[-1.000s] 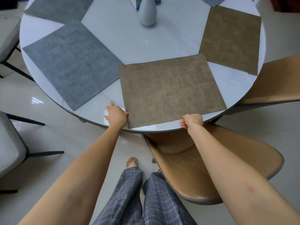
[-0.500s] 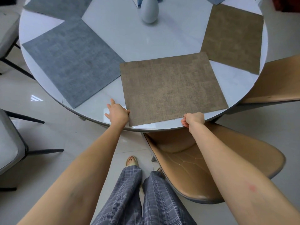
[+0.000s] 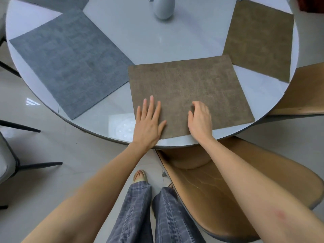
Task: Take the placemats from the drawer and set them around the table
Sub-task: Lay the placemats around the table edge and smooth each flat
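A brown placemat [image 3: 189, 85] lies flat at the near edge of the round white table [image 3: 140, 41]. My left hand [image 3: 149, 123] rests flat on the mat's near left corner with straight, spread fingers. My right hand [image 3: 199, 118] sits on the mat's near edge, fingers loosely curled down onto the cloth and holding nothing. A second brown placemat [image 3: 259, 39] lies at the right of the table. A grey placemat [image 3: 70, 58] lies at the left, and a corner of another grey one [image 3: 57, 1] shows at the top left.
A pale grey vase [image 3: 164, 7] stands at the table's middle. A tan chair [image 3: 219, 190] is tucked under the near edge, another tan chair [image 3: 308, 92] at the right. Dark-legged grey chairs [image 3: 7, 163] stand on the left. My legs and a foot show below.
Both hands let go of the brown mat's near corners and moved onto its top. The left hand flattened out; the right came inward along the near edge.
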A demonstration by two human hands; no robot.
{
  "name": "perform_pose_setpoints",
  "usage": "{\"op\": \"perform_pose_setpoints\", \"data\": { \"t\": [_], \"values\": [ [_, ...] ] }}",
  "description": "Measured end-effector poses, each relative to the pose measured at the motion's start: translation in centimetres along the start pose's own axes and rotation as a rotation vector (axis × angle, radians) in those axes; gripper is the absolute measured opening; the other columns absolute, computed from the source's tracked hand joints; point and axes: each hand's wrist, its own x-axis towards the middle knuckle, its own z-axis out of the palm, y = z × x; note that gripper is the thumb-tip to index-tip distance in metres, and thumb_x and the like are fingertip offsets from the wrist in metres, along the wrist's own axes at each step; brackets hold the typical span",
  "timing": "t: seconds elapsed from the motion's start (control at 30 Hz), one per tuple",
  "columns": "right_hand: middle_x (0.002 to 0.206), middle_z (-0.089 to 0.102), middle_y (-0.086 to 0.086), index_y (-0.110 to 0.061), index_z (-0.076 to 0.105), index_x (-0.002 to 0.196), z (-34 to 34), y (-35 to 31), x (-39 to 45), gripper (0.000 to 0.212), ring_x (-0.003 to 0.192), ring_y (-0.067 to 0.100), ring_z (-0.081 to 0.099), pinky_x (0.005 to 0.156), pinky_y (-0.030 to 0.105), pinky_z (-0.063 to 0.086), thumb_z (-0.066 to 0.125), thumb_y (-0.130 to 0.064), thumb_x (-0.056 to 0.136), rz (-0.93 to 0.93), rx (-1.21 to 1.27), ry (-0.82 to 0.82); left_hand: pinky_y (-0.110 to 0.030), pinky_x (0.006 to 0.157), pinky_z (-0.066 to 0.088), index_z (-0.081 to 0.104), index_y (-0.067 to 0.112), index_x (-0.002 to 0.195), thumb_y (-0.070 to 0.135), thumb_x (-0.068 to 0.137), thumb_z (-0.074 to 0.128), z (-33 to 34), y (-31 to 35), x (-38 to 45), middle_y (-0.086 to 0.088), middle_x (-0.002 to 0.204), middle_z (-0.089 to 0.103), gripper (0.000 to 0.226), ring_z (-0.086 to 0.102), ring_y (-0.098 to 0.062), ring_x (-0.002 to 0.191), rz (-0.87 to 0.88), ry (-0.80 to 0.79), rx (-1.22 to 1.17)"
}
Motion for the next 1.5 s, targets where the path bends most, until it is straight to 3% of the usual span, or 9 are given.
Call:
{"op": "perform_pose_setpoints", "data": {
  "t": [0.2, 0.37, 0.53, 0.7, 0.97, 1.2, 1.3, 1.4, 1.5],
  "values": [
    [0.16, 0.009, 0.008, -0.017, 0.015, 0.152, 4.6, -0.5, 2.4, 0.053, 0.148, 0.022, 0.006, 0.121, 0.04, 0.007, 0.024, -0.034, 0.103, -0.189, -0.253, -0.037, -0.045, 0.12, -0.004, 0.009, 0.019, 0.154, 0.055, 0.097, 0.011, 2.6, -1.1, 0.6, -0.005, 0.162, 0.004, 0.068, 0.0, -0.025, 0.149, 0.073, -0.039, 0.091],
    [0.161, 0.009, 0.007, -0.018, 0.014, 0.153, 4.9, -0.4, 1.9, 0.054, 0.148, 0.023, 0.006, 0.121, 0.04, 0.005, 0.022, -0.036, 0.103, -0.184, -0.293, -0.053, -0.043, 0.118, -0.011, 0.001, 0.018, 0.154, 0.054, 0.096, 0.003, 0.7, -6.2, 0.0, -0.003, 0.162, 0.001, 0.069, -0.002, -0.024, 0.15, -0.031, -0.065, 0.218],
    [0.142, 0.046, 0.015, -0.008, 0.049, 0.132, 4.9, -2.8, 4.4, 0.039, 0.132, 0.032, 0.042, 0.115, 0.046, 0.026, 0.042, -0.019, 0.095, -0.123, -0.244, 0.093, -0.042, 0.12, -0.005, 0.003, 0.014, 0.154, 0.045, 0.099, 0.012, -2.1, -6.5, 5.5, -0.009, 0.162, 0.002, 0.064, -0.003, -0.029, 0.149, -0.038, -0.011, 0.157],
    [0.157, 0.023, 0.01, -0.01, 0.027, 0.149, 6.1, -2.9, 6.3, 0.051, 0.147, 0.023, 0.017, 0.121, 0.038, 0.01, 0.029, -0.027, 0.101, -0.113, -0.249, 0.054, -0.038, 0.12, -0.005, 0.007, 0.017, 0.155, 0.046, 0.102, 0.02, -1.3, -3.7, 13.5, -0.005, 0.162, 0.002, 0.061, -0.003, -0.023, 0.15, 0.191, -0.13, 0.092],
    [0.159, 0.019, 0.009, -0.011, 0.022, 0.151, 6.0, -3.1, 6.3, 0.051, 0.148, 0.022, 0.013, 0.121, 0.04, 0.011, 0.027, -0.028, 0.102, -0.089, -0.26, 0.028, -0.037, 0.121, -0.004, 0.002, 0.006, 0.154, 0.056, 0.098, 0.019, -1.3, -8.5, 16.6, -0.01, 0.162, 0.0, 0.076, -0.003, -0.025, 0.15, -0.166, -0.024, 0.026],
    [0.159, 0.019, 0.008, -0.013, 0.023, 0.15, 6.0, -3.7, 6.4, 0.051, 0.148, 0.021, 0.013, 0.121, 0.037, 0.008, 0.028, -0.028, 0.102, -0.079, -0.24, 0.021, -0.051, 0.119, -0.008, -0.003, 0.006, 0.153, 0.05, 0.101, 0.015, -1.5, -6.8, 17.8, -0.013, 0.161, -0.011, 0.071, -0.011, -0.028, 0.148, -0.484, -0.017, -0.003],
    [0.158, 0.023, 0.002, -0.015, 0.033, 0.147, 5.0, -3.3, 6.6, 0.048, 0.147, 0.015, 0.015, 0.119, 0.024, 0.004, 0.042, -0.02, 0.1, -0.05, 0.057, -0.05, -0.053, 0.118, -0.009, 0.001, 0.011, 0.154, 0.044, 0.102, 0.019, -1.9, -5.2, 17.8, -0.012, 0.161, -0.012, 0.065, -0.014, -0.034, 0.147, -0.289, -0.004, 0.001],
    [0.147, 0.043, 0.001, -0.013, 0.049, 0.136, 1.1, -1.5, 9.0, 0.04, 0.138, 0.013, 0.035, 0.105, 0.009, 0.02, 0.047, -0.009, 0.097, 0.158, 0.528, -0.035, -0.054, 0.117, -0.009, 0.004, 0.016, 0.155, 0.047, 0.101, 0.024, -1.9, 0.1, 18.9, -0.01, 0.161, -0.014, 0.066, -0.018, -0.034, 0.146, -0.026, -0.087, -0.062],
    [0.146, 0.045, 0.002, -0.014, 0.046, 0.139, -2.7, 2.2, 12.9, 0.041, 0.136, 0.016, 0.037, 0.107, 0.018, 0.025, 0.041, -0.012, 0.099, 0.286, 0.421, 0.155, -0.067, 0.107, -0.014, -0.01, 0.022, 0.154, 0.07, 0.087, 0.04, -1.2, 6.1, 20.5, -0.01, 0.157, -0.027, 0.096, -0.027, -0.035, 0.143, -0.028, -0.352, -0.106]
  ]
}}
